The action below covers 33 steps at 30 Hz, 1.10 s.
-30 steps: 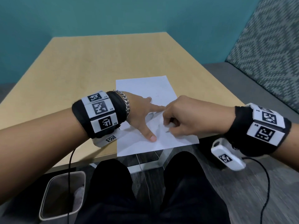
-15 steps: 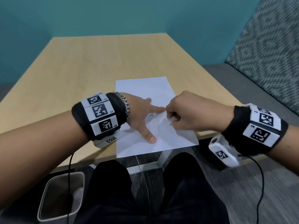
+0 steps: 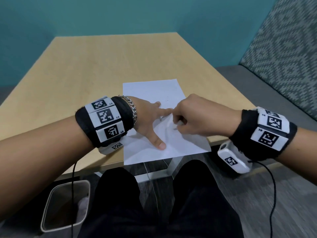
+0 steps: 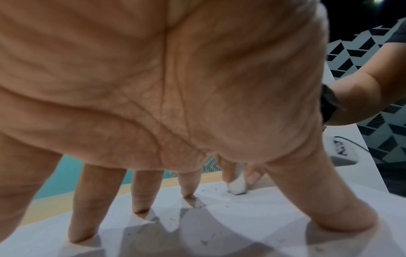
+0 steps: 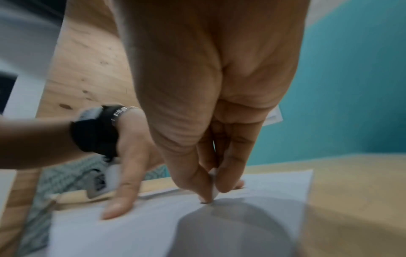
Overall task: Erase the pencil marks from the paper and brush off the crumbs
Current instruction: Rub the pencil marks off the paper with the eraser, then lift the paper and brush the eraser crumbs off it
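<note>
A white sheet of paper (image 3: 151,93) lies on the wooden table (image 3: 85,66), its near edge hanging over the table's front edge. My left hand (image 3: 151,121) presses flat on the paper with fingers and thumb spread. My right hand (image 3: 188,115) pinches a small white eraser (image 4: 237,186) and holds its tip against the paper just beside the left index finger. The paper wrinkles between the hands. Small dark crumbs (image 4: 206,241) lie scattered on the sheet near the left fingers. In the right wrist view the eraser (image 5: 214,191) shows between thumb and fingers.
A grey waste bin (image 3: 65,203) stands on the floor under the table's left front. A patterned sofa (image 3: 283,48) runs along the right. My legs (image 3: 154,203) in dark trousers are below the table edge. Cables hang from both wrist cameras.
My right hand has moved the eraser a little away from me and to the left across the paper, wrinkling it more. The left hand stays pressed in place.
</note>
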Available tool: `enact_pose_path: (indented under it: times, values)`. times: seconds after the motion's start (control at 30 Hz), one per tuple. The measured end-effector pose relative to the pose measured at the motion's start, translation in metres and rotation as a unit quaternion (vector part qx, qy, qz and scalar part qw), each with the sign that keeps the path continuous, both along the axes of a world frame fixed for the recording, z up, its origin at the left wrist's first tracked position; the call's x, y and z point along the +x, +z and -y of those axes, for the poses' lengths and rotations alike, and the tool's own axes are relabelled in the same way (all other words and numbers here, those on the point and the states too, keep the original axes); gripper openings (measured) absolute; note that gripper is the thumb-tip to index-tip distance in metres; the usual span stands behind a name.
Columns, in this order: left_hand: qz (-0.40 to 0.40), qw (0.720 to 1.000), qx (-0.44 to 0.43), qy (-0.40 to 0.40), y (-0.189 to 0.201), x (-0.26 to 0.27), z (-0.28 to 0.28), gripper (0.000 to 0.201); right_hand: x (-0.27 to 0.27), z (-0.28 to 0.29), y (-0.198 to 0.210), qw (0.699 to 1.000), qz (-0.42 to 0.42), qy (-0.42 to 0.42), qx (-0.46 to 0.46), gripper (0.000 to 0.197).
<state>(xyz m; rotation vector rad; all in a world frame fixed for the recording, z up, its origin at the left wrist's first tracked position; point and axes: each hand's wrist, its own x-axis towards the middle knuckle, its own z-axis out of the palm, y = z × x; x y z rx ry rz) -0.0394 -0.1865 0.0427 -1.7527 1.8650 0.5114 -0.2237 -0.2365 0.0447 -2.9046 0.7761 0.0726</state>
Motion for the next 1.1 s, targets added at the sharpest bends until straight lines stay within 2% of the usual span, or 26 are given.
enact_pose_path:
  times: [0.07, 0.17, 0.23, 0.3, 0.37, 0.43, 0.5, 0.53, 0.6, 0.7, 0.77, 0.83, 0.97, 1.1]
  values:
    - [0.003, 1.000, -0.006, 0.002, 0.000, 0.000, -0.001, 0.131, 0.002, 0.004, 0.000, 1.000, 0.010, -0.013, -0.015, 0.010]
    - [-0.005, 1.000, -0.006, -0.002, 0.003, -0.001, -0.002, 0.113, 0.010, -0.019, -0.001, 0.999, 0.004, 0.031, 0.015, 0.026]
    - [-0.008, 1.000, -0.005, -0.004, 0.004, -0.002, -0.003, 0.106, 0.013, -0.021, -0.002, 0.999, -0.010, 0.037, 0.032, 0.026]
    - [-0.014, 1.000, -0.007, -0.001, 0.003, 0.000, -0.004, 0.110, 0.015, -0.006, 0.000, 1.000, -0.021, 0.015, 0.009, 0.009]
    - [-0.026, 1.000, -0.009, 0.003, 0.002, 0.002, -0.004, 0.114, 0.016, 0.004, -0.001, 1.000, -0.012, 0.010, -0.013, 0.027]
    - [-0.038, 0.999, -0.009, 0.003, 0.000, 0.005, -0.003, 0.114, 0.018, -0.003, -0.002, 0.999, -0.002, 0.032, -0.001, 0.017]
    - [-0.032, 0.999, -0.009, 0.004, -0.004, 0.007, -0.001, 0.125, 0.013, -0.011, -0.001, 0.999, -0.011, 0.047, 0.020, 0.005]
    - [-0.026, 1.000, -0.012, 0.007, -0.005, 0.008, -0.001, 0.132, 0.008, -0.010, 0.003, 0.999, -0.016, 0.043, 0.020, 0.006]
    - [-0.022, 0.999, -0.023, 0.015, -0.005, 0.008, -0.003, 0.142, -0.006, 0.005, 0.015, 1.000, 0.002, 0.009, 0.004, 0.012]
    - [-0.033, 0.998, -0.037, 0.030, -0.006, 0.013, -0.010, 0.143, -0.039, 0.030, 0.037, 0.992, 0.087, -0.091, 0.010, 0.015]
    - [-0.052, 0.997, -0.039, 0.041, -0.008, 0.018, -0.014, 0.138, -0.062, 0.038, 0.041, 0.979, 0.143, -0.136, 0.045, 0.016]
    - [-0.060, 0.996, -0.048, 0.045, -0.008, 0.023, -0.017, 0.125, -0.079, 0.039, 0.036, 0.971, 0.157, -0.168, 0.064, 0.017]
    - [-0.034, 0.996, -0.066, 0.057, 0.000, 0.043, -0.016, 0.103, -0.093, 0.039, 0.020, 0.967, 0.142, -0.204, 0.048, 0.019]
    - [0.002, 0.993, -0.096, 0.074, 0.021, 0.062, 0.000, 0.084, -0.086, 0.042, 0.004, 0.972, 0.108, -0.205, 0.034, 0.018]
